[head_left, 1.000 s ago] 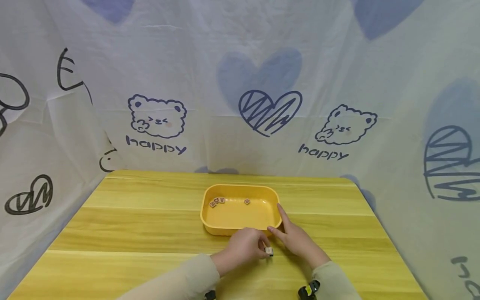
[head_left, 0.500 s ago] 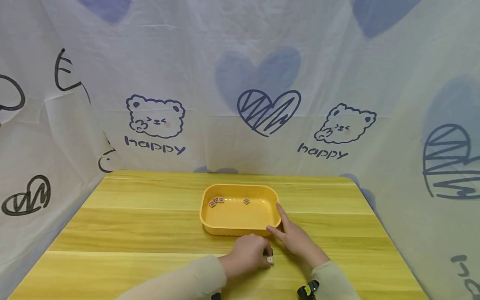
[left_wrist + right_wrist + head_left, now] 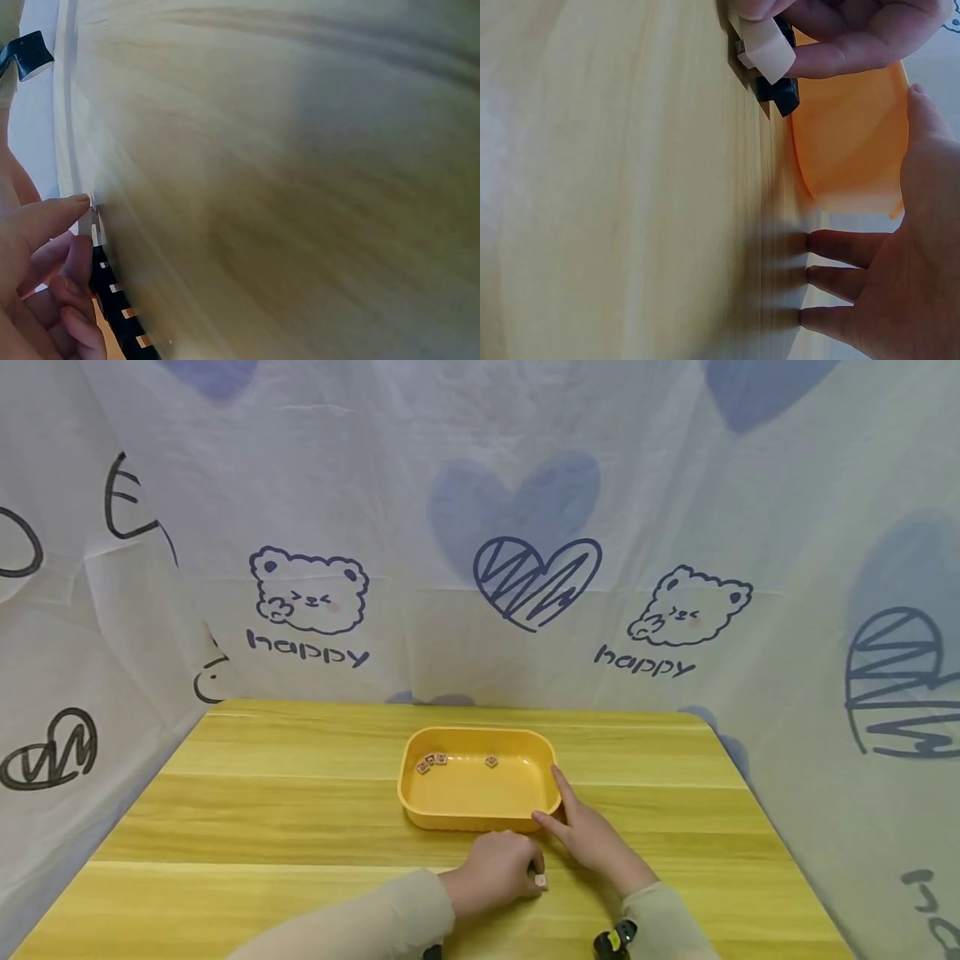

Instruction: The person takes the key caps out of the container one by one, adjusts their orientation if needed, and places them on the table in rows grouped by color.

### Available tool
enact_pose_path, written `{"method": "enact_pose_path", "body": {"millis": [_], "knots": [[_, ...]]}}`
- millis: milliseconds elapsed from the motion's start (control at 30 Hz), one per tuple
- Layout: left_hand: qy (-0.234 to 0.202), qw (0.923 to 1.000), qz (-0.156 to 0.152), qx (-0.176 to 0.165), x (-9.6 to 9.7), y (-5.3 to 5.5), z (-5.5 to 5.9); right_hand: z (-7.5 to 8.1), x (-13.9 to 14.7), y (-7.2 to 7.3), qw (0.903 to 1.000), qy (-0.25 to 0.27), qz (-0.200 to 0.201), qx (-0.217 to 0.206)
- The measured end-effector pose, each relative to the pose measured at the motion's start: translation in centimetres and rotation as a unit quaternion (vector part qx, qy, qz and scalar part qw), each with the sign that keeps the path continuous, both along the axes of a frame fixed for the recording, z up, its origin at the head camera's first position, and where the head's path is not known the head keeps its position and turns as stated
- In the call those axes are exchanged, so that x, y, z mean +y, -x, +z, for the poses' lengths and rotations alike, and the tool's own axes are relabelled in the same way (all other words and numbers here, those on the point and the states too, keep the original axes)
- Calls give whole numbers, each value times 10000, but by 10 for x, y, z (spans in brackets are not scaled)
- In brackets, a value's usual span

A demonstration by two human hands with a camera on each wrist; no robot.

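Note:
My left hand (image 3: 495,872) is low over the table, in front of the yellow tray (image 3: 480,822). Its thumb and finger pinch a small whitish block (image 3: 771,51). Right beside the block is a black notched strip (image 3: 120,307), mostly hidden by the fingers in the head view. My right hand (image 3: 592,839) rests at the tray's front right corner, thumb on the front rim and a finger along the right side. In the right wrist view its other fingers (image 3: 838,283) stretch straight down to the table.
Inside the tray, several small printed tiles (image 3: 431,762) cluster at the left, and one tile (image 3: 491,762) lies apart near the back middle. Behind the wooden table (image 3: 262,793) hangs a printed cloth (image 3: 420,527).
My left hand has shifted slightly toward me and to the right with the block, then nearly stopped. A bit of the black strip visible half a second ago is covered. My right hand stays put.

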State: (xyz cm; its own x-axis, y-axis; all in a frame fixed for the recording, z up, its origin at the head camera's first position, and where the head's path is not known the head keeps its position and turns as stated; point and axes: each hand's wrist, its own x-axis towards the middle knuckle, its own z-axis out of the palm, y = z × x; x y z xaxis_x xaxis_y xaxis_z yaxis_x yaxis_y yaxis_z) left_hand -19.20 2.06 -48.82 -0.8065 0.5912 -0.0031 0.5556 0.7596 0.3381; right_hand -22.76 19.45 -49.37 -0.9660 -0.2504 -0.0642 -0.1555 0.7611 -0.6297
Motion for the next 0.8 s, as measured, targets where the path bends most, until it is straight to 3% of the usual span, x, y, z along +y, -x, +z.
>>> {"method": "enact_pose_path", "body": {"millis": [433,800], "knots": [[-55,9999,0,144,-4,-1,5,-2,1,2,10000,-38,5,-10],[-160,9996,31,221,-25,-1,39,0,1,0,10000,-50,-11,-33]]}}
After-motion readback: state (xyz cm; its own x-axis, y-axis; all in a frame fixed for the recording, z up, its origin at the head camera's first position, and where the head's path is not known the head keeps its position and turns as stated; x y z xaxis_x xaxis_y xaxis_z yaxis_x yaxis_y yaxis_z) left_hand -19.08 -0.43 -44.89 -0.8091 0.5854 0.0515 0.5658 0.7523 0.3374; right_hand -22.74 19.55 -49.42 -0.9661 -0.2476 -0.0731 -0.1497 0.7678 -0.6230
